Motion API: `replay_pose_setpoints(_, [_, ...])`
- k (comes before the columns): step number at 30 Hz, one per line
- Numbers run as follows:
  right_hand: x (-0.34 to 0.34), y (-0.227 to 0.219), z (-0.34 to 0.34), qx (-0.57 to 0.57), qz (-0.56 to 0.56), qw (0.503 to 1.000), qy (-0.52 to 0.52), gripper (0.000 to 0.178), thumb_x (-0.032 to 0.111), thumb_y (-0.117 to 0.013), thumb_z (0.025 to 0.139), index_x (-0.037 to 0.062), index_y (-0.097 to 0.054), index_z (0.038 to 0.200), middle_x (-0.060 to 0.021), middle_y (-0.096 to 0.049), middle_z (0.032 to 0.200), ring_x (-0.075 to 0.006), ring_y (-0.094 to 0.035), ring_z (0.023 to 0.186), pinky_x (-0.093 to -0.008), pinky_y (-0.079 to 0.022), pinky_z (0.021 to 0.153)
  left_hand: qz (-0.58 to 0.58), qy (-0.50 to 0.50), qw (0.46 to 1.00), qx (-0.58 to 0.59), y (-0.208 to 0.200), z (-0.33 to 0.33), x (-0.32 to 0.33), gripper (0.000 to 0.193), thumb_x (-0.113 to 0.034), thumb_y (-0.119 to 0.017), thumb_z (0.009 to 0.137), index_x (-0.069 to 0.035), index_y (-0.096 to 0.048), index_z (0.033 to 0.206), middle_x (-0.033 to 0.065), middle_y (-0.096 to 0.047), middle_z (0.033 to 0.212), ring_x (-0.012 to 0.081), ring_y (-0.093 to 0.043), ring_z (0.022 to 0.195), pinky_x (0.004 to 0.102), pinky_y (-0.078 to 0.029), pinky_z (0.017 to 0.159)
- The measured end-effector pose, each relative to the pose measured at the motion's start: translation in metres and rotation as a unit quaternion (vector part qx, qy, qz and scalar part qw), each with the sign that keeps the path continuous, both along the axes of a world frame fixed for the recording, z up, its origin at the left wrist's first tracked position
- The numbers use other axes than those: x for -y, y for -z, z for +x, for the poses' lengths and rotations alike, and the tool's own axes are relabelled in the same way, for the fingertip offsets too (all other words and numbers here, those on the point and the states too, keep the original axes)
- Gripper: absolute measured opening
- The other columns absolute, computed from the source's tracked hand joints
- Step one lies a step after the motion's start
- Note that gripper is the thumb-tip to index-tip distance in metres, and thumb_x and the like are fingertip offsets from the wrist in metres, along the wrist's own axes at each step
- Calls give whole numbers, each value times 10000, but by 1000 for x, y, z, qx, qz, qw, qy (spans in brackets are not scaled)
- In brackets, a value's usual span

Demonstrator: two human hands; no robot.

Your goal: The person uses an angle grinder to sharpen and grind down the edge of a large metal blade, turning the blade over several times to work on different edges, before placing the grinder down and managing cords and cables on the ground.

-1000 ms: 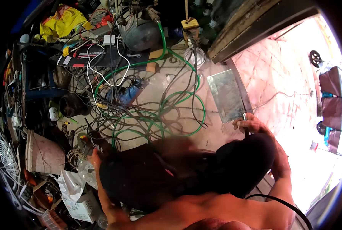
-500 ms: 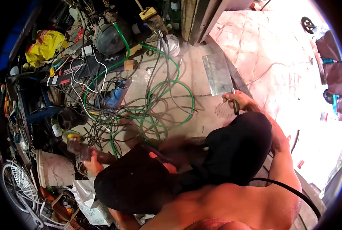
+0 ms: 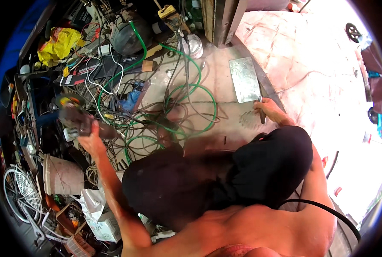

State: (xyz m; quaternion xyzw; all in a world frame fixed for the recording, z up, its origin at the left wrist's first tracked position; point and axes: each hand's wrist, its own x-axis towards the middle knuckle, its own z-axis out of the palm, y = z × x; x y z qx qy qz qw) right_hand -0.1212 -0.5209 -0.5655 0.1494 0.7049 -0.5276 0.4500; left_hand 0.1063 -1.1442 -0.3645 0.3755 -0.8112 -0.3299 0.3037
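My left hand [image 3: 92, 139] is closed around a dark angle grinder [image 3: 77, 122], reaching out past my left knee. The grinder is smeared by motion; a disc with yellow and red colouring shows at its far end. On the right, my right hand [image 3: 269, 110] grips the handle of a cleaver [image 3: 245, 80], beyond my right knee. Its broad grey blade points away from me, flat side up, over the floor. The blade shows scuffed, lighter patches. Both knees, in dark cloth, hide part of the floor between my hands.
Tangled cables and a green hose [image 3: 214, 112] cover the floor ahead, around a blue power tool [image 3: 133, 99]. A white bucket [image 3: 64, 175] and a bicycle [image 3: 21, 192] stand at the left. A small tub [image 3: 194, 46] sits near the door post [image 3: 219, 25]. Bright pavement [image 3: 294, 55] lies right.
My left hand has swung forward with the angle grinder, away from beside my knee. The cleaver stays in my right hand, its blade turned slightly and catching more light.
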Motion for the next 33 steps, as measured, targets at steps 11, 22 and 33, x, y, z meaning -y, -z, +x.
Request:
replay_pose_setpoints(11, [49, -142, -17, -181, -29, 964, -194, 490, 295, -671, 991, -63, -664, 1326, -179, -716, 1272, -256, -667, 1188, -375, -502, 1039, 337, 338, 862, -170, -150, -156, -75, 648, -293, -720, 877, 26, -513, 1402, 199, -648, 1239, 352, -655, 1138, 532, -534, 1048])
replay_pose_setpoints(22, [176, -201, -36, -26, -467, 864, -185, 703, 400, -694, 991, -97, -504, 1450, -93, -633, 1248, -147, -584, 1133, -347, -477, 1021, 651, 372, 554, -362, -29, -239, -212, 700, -556, -797, 832, -59, -571, 1271, 89, -613, 1109, 248, -591, 994, 465, -482, 928])
replay_pose_setpoints(33, [188, -209, -27, -167, -488, 851, -99, 625, 263, -771, 953, -58, -533, 1433, -111, -665, 1257, -237, -671, 1090, -380, -536, 992, 721, 408, 405, -387, -4, -238, -208, 637, -430, -809, 883, -65, -555, 1341, 38, -579, 1079, 187, -587, 948, 403, -489, 933])
